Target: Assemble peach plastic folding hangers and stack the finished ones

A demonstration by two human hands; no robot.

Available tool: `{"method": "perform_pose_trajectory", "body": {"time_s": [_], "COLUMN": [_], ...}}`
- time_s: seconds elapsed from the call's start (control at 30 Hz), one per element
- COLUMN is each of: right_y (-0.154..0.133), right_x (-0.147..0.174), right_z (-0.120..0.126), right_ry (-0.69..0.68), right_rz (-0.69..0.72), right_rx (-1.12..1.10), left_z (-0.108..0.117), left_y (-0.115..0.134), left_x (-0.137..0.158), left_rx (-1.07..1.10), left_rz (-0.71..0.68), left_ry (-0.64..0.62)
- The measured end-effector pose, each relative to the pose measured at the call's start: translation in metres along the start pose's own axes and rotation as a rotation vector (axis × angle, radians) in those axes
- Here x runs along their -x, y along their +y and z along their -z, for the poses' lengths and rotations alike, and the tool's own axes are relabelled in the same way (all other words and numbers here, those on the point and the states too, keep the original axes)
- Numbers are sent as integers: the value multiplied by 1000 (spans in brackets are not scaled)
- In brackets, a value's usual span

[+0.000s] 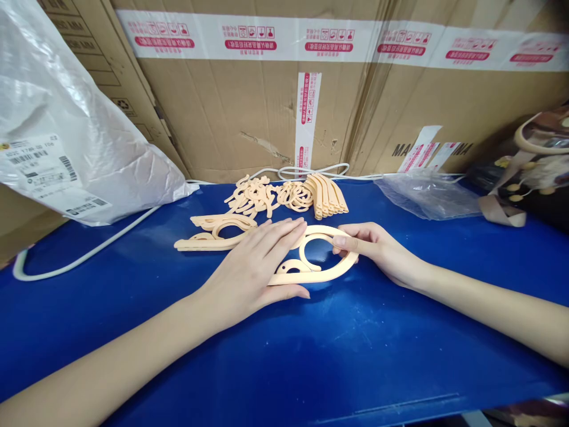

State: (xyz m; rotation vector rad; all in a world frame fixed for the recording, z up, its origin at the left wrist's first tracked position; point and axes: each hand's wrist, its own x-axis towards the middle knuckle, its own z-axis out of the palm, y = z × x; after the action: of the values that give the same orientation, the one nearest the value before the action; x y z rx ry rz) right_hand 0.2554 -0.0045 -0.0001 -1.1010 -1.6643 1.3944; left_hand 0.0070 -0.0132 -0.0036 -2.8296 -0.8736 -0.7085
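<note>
A cream plastic folding hanger (331, 275), folded up with its hook curled inside the arms, is held between both hands just over the blue table. My left hand (262, 261) lies across its left part, fingers together on the far side and thumb along the near side, hiding that end. At the rounded right end, my right hand (362, 243) pinches the hanger between thumb and fingers. Several similar folded hangers (208, 243) lie left of my left hand, partly covered by it. Behind are loose small pieces (253, 196), hooks (296, 196) and a stack of curved arms (329, 196).
The blue table (347, 356) backs onto tall cardboard boxes (249, 107). A white plastic parcel bag (80, 118) leans at left, with a white cable (89, 258) beside it. Clear plastic film (427, 196) and a dark bag (528, 166) are at right.
</note>
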Motion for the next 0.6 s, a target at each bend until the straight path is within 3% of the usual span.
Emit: {"method": "perform_pose_trajectory", "body": {"time_s": [0.27,0.6], "right_y": [1,2], "right_x": [0,1], "right_z": [0,-1], "right_ry": [-14,-71], "right_rz": [-7,23], "right_rx": [47,78], "left_z": [0,4], "left_y": [2,5], "left_x": [0,1], "left_rx": [-3,-27], "left_rz": [27,12], "left_ry": [-48,2]}}
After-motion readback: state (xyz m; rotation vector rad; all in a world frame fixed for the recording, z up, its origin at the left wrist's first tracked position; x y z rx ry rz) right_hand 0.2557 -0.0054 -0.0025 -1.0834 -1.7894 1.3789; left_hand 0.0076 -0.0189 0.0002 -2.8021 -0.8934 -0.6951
